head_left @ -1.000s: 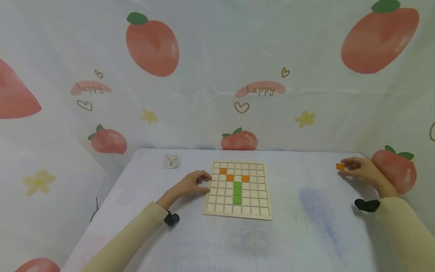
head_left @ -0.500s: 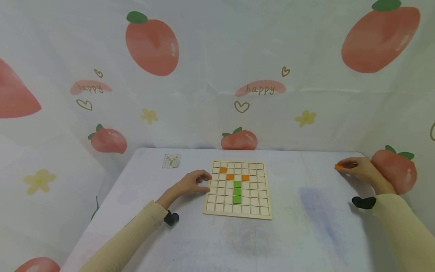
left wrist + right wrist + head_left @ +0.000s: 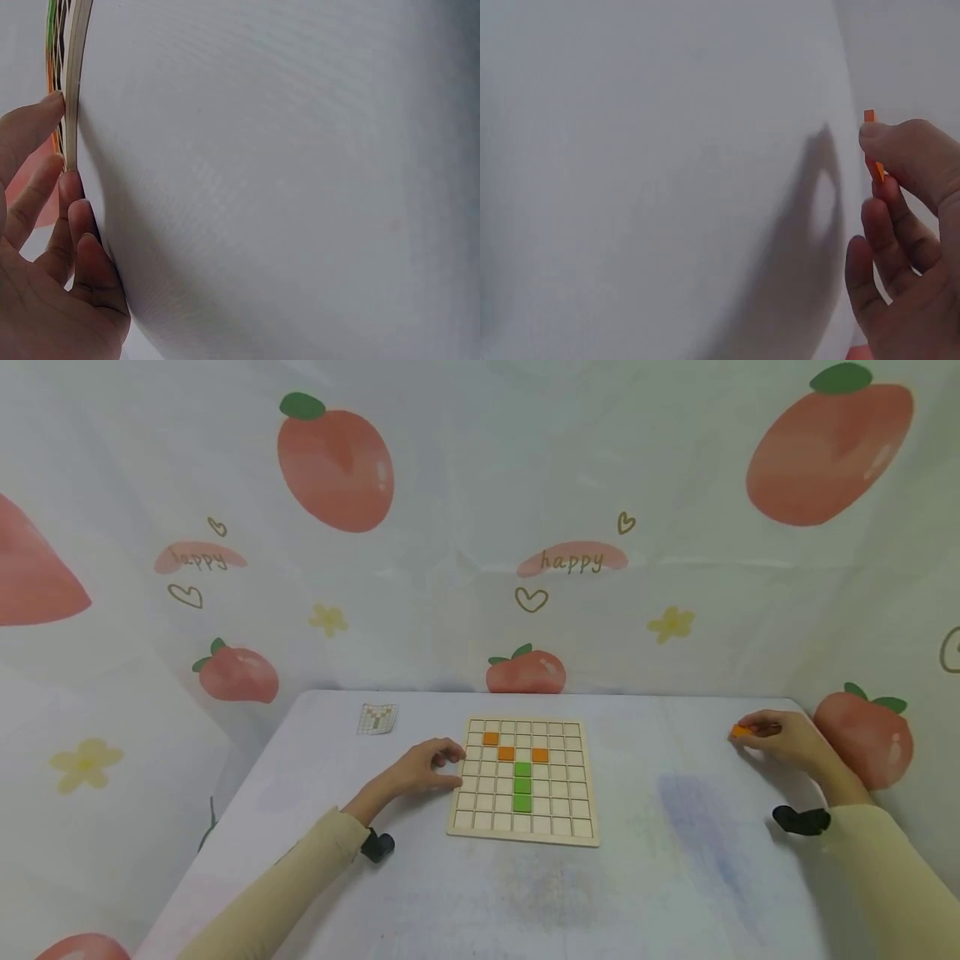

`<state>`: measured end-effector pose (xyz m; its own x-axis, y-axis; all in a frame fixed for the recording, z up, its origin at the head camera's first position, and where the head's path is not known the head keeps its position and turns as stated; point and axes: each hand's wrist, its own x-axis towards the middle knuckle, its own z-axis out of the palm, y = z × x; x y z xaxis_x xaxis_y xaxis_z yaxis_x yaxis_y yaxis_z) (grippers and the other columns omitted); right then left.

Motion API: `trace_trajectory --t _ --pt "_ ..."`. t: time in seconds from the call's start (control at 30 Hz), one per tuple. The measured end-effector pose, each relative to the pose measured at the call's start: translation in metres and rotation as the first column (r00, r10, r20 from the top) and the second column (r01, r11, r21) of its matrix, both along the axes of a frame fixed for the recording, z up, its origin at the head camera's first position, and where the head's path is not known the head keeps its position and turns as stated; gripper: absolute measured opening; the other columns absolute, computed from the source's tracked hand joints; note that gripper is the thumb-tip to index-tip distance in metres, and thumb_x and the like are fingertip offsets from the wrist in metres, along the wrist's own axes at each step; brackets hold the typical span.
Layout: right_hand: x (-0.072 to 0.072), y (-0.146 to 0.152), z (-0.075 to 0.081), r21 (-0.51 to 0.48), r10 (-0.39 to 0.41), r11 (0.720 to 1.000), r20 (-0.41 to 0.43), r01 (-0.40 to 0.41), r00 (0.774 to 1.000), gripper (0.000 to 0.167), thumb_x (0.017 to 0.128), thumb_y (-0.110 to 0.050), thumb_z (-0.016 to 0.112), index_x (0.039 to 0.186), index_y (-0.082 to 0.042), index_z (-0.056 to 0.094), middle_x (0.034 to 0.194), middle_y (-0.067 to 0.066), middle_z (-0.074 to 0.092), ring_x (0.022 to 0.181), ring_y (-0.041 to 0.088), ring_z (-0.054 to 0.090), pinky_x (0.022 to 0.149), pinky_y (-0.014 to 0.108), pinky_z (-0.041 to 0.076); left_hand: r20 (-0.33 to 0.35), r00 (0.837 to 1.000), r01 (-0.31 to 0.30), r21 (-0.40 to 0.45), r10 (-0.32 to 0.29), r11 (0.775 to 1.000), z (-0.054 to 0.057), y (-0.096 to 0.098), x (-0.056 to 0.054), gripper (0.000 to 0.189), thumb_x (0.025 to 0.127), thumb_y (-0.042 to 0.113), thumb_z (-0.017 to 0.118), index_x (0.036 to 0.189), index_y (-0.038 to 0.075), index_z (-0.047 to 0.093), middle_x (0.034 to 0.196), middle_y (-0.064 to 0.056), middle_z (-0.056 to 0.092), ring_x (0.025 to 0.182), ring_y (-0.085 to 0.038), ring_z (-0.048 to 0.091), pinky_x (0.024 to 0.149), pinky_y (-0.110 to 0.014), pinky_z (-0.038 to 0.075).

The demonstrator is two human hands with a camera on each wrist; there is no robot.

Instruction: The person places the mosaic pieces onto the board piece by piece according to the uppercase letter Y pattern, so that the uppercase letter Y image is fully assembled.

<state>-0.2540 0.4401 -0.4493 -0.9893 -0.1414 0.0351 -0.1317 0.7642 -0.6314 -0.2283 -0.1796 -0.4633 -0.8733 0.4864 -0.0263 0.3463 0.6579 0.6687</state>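
Note:
A square wooden grid board (image 3: 480,802) lies flat in the middle of the table. On it sit three orange tiles, the upper-left one (image 3: 491,738) in the second row, and three green tiles, the middle one (image 3: 522,785) in a column. My left hand (image 3: 427,764) touches the board's left edge with thumb and fingertips, fingers loosely bent; the left wrist view shows the board's edge (image 3: 73,82) at the fingertips. At the table's far right, my right hand (image 3: 783,740) pinches another orange tile (image 3: 870,146) between thumb and forefinger, held above the surface.
A small paper card (image 3: 377,719) printed with a coloured grid lies at the back left of the white table (image 3: 645,893). Behind the table hangs a white cloth (image 3: 450,568) with fruit prints.
My right hand has shifted slightly left with the orange tile, which has tilted in its grip. The left hand stays at the board's edge, and the board's tiles are unchanged.

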Motion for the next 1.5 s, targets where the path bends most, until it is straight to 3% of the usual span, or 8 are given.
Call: trace_trajectory --t 0.2,0.57,0.83,1.17,1.3,1.5 --pt "0.01 -0.011 0.008 -0.084 0.032 0.996 -0.041 -0.036 0.999 0.041 0.093 -0.017 0.078 0.121 0.01 0.065 0.11 0.019 0.068 0.086 -0.008 0.056 0.069 0.018 0.051 0.002 1.0 -0.005 0.0 0.005 1.0 0.001 0.0 0.001 0.04 0.087 0.017 0.083 0.121 0.006 0.065 0.111 -0.002 0.063 0.102 -0.023 0.057 0.094 -0.041 0.048" --pt "0.015 -0.038 0.007 -0.144 0.157 0.973 -0.16 -0.181 0.975 0.025 0.088 0.0 0.078 0.11 0.009 0.069 0.101 0.017 0.071 0.085 0.006 0.064 0.07 0.014 0.05 0.004 1.0 0.005 0.018 -0.005 1.0 0.003 0.0 0.002 0.038 0.087 0.016 0.083 0.12 0.006 0.065 0.111 -0.004 0.063 0.102 -0.023 0.057 0.094 -0.041 0.048" --pt "0.019 -0.057 0.008 -0.137 0.21 0.965 -0.106 -0.224 0.972 0.026 0.089 -0.004 0.078 0.112 0.006 0.07 0.104 0.016 0.07 0.088 0.009 0.065 0.072 0.018 0.052 -0.002 1.0 0.012 0.028 -0.012 1.0 0.004 0.0 0.003 0.038 0.087 0.016 0.082 0.12 0.006 0.065 0.111 -0.003 0.063 0.103 -0.024 0.057 0.094 -0.042 0.048" --pt "0.014 -0.089 0.006 -0.208 0.245 0.946 -0.039 -0.248 0.969 0.027 0.09 -0.007 0.078 0.114 0.004 0.069 0.109 0.016 0.069 0.095 0.02 0.065 0.075 0.022 0.054 0.009 1.0 0.0 0.025 -0.001 1.0 0.003 0.0 0.003 0.038 0.087 0.016 0.082 0.12 0.006 0.065 0.111 -0.003 0.063 0.102 -0.024 0.057 0.094 -0.042 0.048" --pt "0.012 -0.106 0.005 -0.241 0.277 0.93 -0.036 -0.278 0.96 0.027 0.09 -0.004 0.077 0.114 0.005 0.069 0.109 0.017 0.069 0.096 0.027 0.065 0.076 0.023 0.054 0.013 1.0 -0.008 0.01 0.008 1.0 0.002 0.0 0.002 0.039 0.086 0.016 0.083 0.12 0.007 0.065 0.111 -0.002 0.062 0.102 -0.022 0.057 0.094 -0.041 0.048" --pt "0.007 -0.132 0.001 -0.262 0.292 0.92 -0.041 -0.292 0.955 0.028 0.089 -0.004 0.078 0.113 0.005 0.069 0.109 0.016 0.069 0.095 0.028 0.065 0.08 0.022 0.053 0.014 1.0 -0.011 0.006 0.011 1.0 0.002 0.001 0.001 0.039 0.086 0.015 0.083 0.12 0.007 0.065 0.111 -0.001 0.062 0.102 -0.022 0.056 0.094 -0.041 0.047"
